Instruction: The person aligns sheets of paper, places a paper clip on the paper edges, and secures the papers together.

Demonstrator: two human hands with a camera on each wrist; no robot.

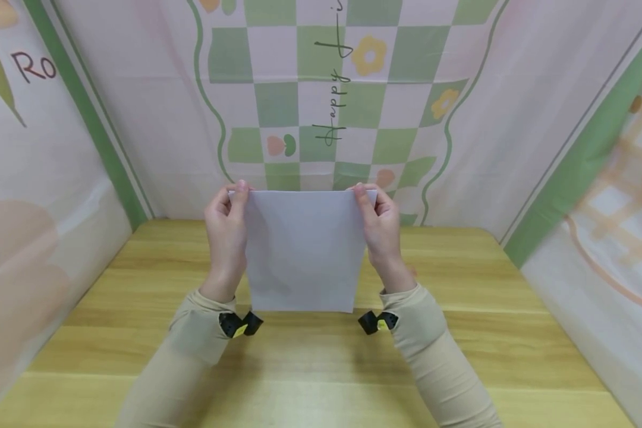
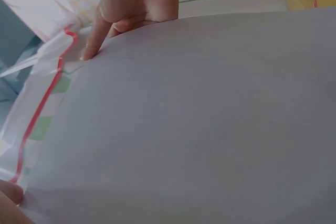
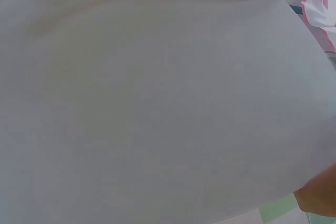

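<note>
A blank white sheet of paper is held up over the table, its face toward the head camera. My left hand pinches its top left corner, thumb in front and fingers behind. At the top right corner my right hand grips it the same way. In the left wrist view the paper fills most of the picture, with the right hand at its far corner. The right wrist view shows the paper close up, part of the right hand at the lower right edge.
Below the paper lies a wooden table. Behind it hangs a cloth with green and white checks and flowers. Patterned cloths also hang at the left and right sides. Each wrist carries a small black camera over a beige sleeve.
</note>
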